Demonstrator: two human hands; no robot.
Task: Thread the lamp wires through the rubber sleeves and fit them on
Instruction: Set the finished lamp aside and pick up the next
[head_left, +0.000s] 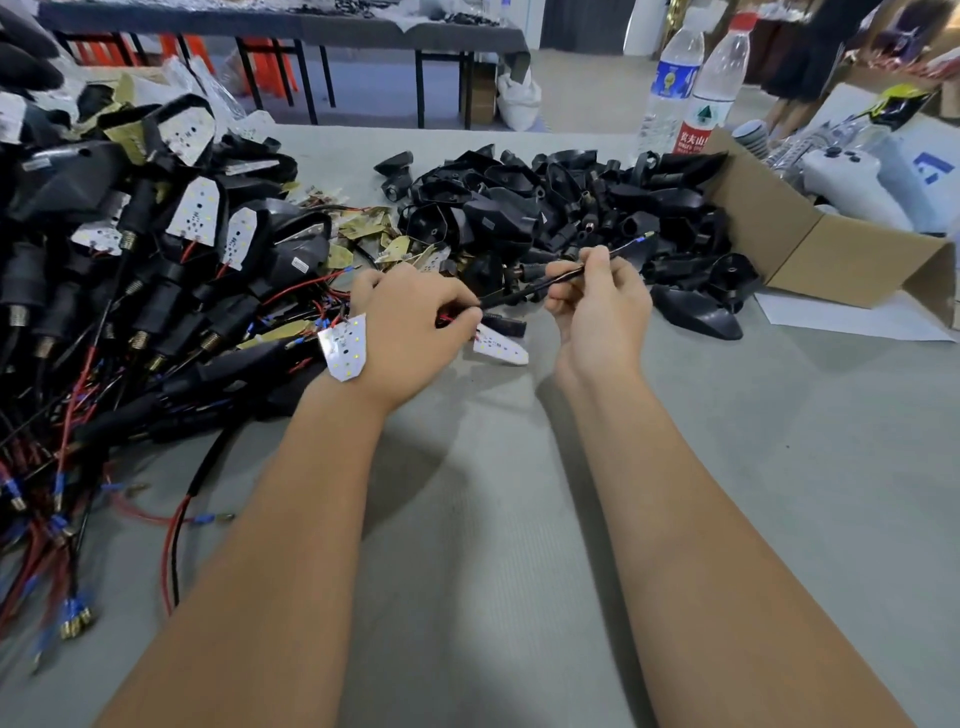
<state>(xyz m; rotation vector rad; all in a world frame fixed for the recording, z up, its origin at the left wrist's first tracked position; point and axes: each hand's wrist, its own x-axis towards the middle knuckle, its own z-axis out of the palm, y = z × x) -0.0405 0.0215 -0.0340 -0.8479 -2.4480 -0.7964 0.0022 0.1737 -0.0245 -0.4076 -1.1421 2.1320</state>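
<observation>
My left hand (410, 332) pinches the red and black lamp wires (511, 297) near a white LED board (500, 349) that lies on the table below it. My right hand (597, 299) grips the same black-sheathed wire farther along; its blue-tipped end (636, 242) sticks out past my fingers to the upper right. A second white LED board (345, 347) shows beside my left wrist. Loose black rubber sleeves and housings (545, 208) are heaped just behind both hands.
A large heap of wired lamp assemblies (130, 270) with red and black leads covers the left of the grey table (519, 519). An open cardboard box (810, 244) stands at the right, with two water bottles (696, 83) behind it.
</observation>
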